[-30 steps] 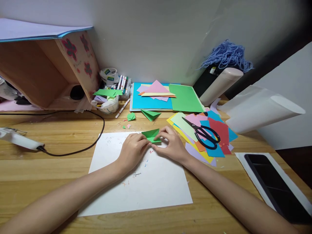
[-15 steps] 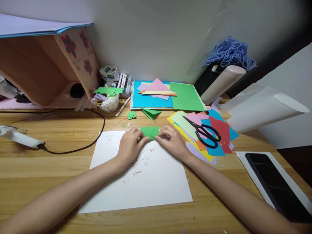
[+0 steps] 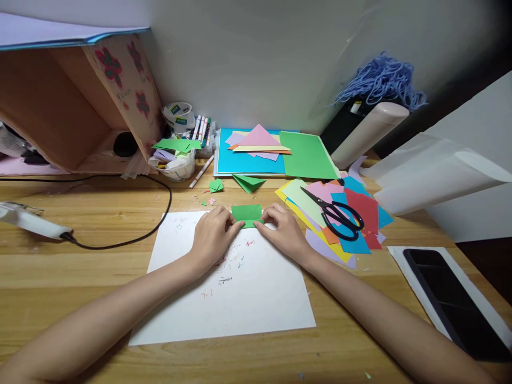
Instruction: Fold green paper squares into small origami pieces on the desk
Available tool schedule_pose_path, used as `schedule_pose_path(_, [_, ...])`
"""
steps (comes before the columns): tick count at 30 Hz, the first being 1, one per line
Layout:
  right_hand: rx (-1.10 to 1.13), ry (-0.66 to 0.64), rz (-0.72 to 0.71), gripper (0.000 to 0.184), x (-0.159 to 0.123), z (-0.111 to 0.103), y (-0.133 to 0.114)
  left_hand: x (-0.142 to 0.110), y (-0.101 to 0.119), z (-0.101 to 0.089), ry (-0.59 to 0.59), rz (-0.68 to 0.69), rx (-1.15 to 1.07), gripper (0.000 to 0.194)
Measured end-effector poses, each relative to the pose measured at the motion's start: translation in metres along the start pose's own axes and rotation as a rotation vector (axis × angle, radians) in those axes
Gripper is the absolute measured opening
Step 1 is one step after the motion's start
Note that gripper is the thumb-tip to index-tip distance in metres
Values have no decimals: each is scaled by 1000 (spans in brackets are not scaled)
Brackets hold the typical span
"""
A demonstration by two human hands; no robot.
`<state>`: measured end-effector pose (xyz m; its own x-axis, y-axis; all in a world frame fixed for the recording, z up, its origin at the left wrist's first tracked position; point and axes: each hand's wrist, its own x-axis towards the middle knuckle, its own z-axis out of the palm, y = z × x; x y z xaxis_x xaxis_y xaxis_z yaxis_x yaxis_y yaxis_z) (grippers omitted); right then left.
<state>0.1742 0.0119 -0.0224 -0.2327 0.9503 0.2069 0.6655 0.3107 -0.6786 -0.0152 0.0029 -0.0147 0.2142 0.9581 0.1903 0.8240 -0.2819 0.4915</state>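
Observation:
A small piece of green paper lies at the far edge of a white sheet, with a narrow strip folded over along its near side. My left hand grips its left end, the thumb pressing on the fold and the fingers curled behind. At the right end my right hand pinches it the same way. Just beyond are a folded green paper triangle, a small green paper shape and tiny green and pink scraps.
Black-handled scissors lie on coloured paper pieces at the right. Behind are stacked coloured sheets, a tub of scraps and markers. A black cable crosses the left; a phone lies far right.
The near edge of the green paper is now folded into a flatter, more even strip, both thumbs pressing on it. The hands have barely shifted; the whole view has moved slightly.

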Motion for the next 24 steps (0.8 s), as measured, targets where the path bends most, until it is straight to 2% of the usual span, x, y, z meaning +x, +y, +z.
schedule_pose_path(9, [-51, -2, 4, 16, 0, 1, -1, 2, 2, -2, -24, -3, 12, 23])
schedule_pose_path(18, [-102, 3, 3, 17, -1, 3, -1, 4, 4, -5, -100, -63, 77, 24])
schedule_pose_path(24, [-115, 22, 59, 21, -1, 3, -3, 5, 4, -7, -140, -57, 97, 22])
